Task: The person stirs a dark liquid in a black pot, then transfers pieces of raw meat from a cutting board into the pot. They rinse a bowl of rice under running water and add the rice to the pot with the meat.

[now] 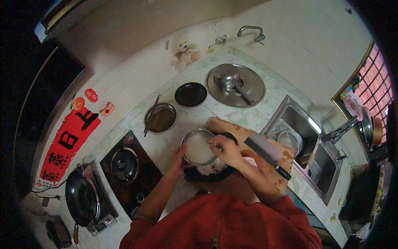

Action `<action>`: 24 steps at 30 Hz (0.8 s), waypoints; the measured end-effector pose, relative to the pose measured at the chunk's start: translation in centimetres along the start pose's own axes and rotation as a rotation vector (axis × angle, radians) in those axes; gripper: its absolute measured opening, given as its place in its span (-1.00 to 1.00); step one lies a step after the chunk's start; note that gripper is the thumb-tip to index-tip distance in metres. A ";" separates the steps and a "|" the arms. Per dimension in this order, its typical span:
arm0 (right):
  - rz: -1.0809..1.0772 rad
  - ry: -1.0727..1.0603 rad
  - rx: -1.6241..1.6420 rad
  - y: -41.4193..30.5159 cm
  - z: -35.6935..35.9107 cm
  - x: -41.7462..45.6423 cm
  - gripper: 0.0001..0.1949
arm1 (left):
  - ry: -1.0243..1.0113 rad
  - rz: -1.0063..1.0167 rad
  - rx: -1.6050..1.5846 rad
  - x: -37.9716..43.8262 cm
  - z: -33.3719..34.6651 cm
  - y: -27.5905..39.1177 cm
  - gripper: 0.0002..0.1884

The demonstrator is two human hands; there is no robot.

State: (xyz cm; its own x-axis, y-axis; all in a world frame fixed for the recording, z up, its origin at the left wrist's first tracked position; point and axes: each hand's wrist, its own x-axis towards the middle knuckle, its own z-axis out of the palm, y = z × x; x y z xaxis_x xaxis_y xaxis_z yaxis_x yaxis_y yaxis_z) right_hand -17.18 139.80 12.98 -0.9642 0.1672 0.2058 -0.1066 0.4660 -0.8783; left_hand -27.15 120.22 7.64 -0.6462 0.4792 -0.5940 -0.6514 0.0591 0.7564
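My left hand (179,158) grips the left side of a round metal bowl (199,146) with whitish contents, maybe grains in cloudy water. Over the bowl's right part hovers my right hand (228,151), its fingers curled; whether they pinch anything is too blurred to tell. Beneath the bowl, partly hidden, is a black pan (224,177) with pale, loose food (211,169) in it. A wooden cutting board (264,174) lies under and to the right of these. On it rests a cleaver (264,149) with a black handle, and a pale pink piece (249,162) shows beside my right forearm.
Ahead stand a metal bowl with chopsticks (160,118), a dark shallow dish (191,95) and a saucepan (226,77) on a large round lid (214,95). An induction cooktop (146,168) with a glass lid (124,165) and a wok (79,196) are left. Right is a double sink (326,168).
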 end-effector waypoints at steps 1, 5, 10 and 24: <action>-0.103 -0.059 -0.121 0.2 0.3 0.2 -0.69 | -0.017 0.001 -0.027 -0.1 0.5 -0.3 -0.36; -0.218 -0.361 -0.459 1.3 1.5 1.5 -0.35 | -0.095 -0.017 -0.100 0.5 0.5 -2.0 -0.37; -0.059 -0.610 -0.493 1.8 1.4 2.7 -0.23 | -0.092 -0.024 -0.068 0.1 1.4 -2.4 -0.38; 0.279 -0.975 0.016 4.7 3.3 4.5 -0.43 | -0.065 -0.014 -0.083 1.0 1.2 -2.7 -0.31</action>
State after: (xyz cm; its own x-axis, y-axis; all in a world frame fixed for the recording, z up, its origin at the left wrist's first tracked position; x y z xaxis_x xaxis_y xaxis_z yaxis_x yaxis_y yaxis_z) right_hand -22.87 139.88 8.34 -0.7325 -0.5168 -0.4432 0.1562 0.5061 -0.8482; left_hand -25.55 121.59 5.37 -0.6115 0.5345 -0.5834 -0.6927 -0.0054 0.7212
